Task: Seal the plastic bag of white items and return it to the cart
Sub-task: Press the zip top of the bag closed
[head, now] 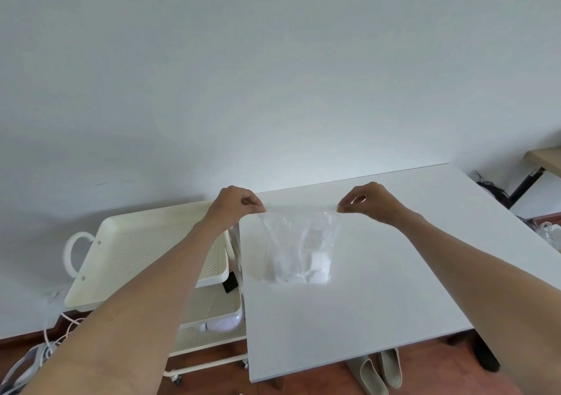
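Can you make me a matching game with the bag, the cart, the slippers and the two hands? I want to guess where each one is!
Things:
1. plastic bag
2. cart
3. slippers
4. left hand and right hand

Places:
A. on the floor under the table
B. pinching the bag's top corners
C. standing on the table
D. beside the table's left edge

Pairs: 1-C, 2-D, 3-A, 4-B
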